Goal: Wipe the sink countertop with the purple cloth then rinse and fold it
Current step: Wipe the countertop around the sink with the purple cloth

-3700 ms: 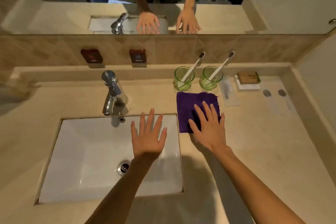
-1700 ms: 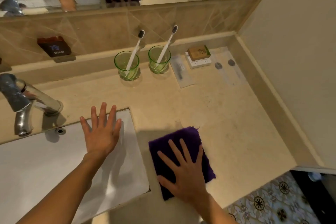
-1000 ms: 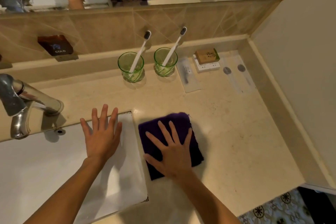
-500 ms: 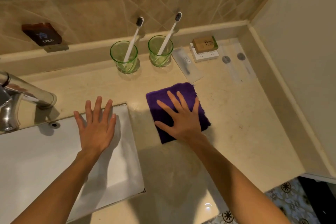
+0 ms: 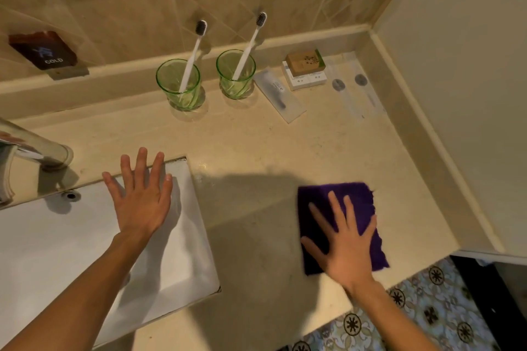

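Note:
A folded purple cloth [image 5: 322,199] lies flat on the beige countertop [image 5: 256,145], near its front right edge. My right hand [image 5: 343,245] presses down on the cloth with fingers spread, palm flat. My left hand [image 5: 141,196] hovers open, fingers apart, over the back right corner of the white sink basin [image 5: 57,251]. The chrome faucet [image 5: 25,157] stands at the far left, partly cut off by the frame.
Two green glasses [image 5: 179,85] [image 5: 236,74], each with a toothbrush, stand against the back ledge. Beside them lie a wrapped packet [image 5: 281,98], a soap box on a white dish [image 5: 305,68] and clear sachets [image 5: 353,94]. A wall closes the right side; patterned floor shows below.
My right hand has slid the cloth from the middle of the counter towards the right and nearer the front edge. My left hand has stayed over the sink corner.

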Available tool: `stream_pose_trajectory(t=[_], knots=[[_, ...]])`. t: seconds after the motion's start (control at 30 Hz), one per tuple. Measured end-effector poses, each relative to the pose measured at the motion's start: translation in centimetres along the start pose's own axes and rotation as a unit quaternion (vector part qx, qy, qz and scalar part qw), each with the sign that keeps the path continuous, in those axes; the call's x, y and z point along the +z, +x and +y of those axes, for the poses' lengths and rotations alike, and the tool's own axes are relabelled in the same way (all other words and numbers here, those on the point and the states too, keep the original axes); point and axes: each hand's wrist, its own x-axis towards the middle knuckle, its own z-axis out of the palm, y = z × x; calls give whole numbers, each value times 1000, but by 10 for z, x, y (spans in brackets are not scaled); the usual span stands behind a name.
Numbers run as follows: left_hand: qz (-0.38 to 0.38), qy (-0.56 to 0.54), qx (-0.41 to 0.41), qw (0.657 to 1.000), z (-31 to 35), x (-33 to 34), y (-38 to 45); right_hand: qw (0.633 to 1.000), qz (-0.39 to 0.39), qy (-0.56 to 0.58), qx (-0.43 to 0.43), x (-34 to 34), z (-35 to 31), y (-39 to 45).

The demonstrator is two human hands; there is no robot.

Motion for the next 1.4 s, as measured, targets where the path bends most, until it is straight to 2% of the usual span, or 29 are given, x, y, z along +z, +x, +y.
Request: stream_pose_trajectory(t=[0.17,0.3,0.43,0.57,0.67,0.9,1.23,1.4], knots=[[0,-8,4,1000,1,-1,-1,995,-18,-29,-93,24,-61,-73],[7,-9,2,1000,-3,1,-1,990,-15,-51,-130,28,-75,-75],[10,0,6,1000,-3,2,0,987,-16,-55,-148,19,-78,-25],[6,5,9,1000,-2,1,0,988,26,-10,-153,6,-103,61],[-14,8,14,1000,-5,-5,0,985,58,-30,-159,-1,-120,110],[-50,-10,15,999,-6,-18,1,985,64,-48,-151,-5,-146,158],[-99,-7,15,995,-7,-35,-1,994,39,-9,-104,8,-165,116],[-62,-73,14,995,-4,-39,-45,993,23,-20,-115,22,-159,68]])
